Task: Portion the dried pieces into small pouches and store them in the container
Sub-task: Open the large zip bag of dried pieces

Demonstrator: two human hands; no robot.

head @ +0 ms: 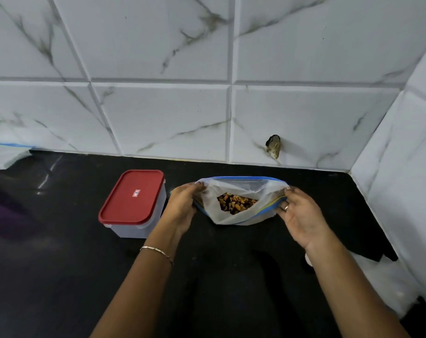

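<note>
On the tabletop (61,264), a lidded container (131,203) stands just left of the left hand (182,203), whose grip pinches one rim of the open bag (233,187) of pieces (236,203), while the right hand (302,215) pinches the opposite rim in its grip.

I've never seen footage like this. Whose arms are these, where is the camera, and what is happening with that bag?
There is no robot here. A person wears a camera on the head, and it looks down at their own arms. The left hand and right hand each grip one side of a zip bag, holding its mouth open over mixed dried pieces. Beside it on the black counter stands a clear container with its red lid on.
</note>
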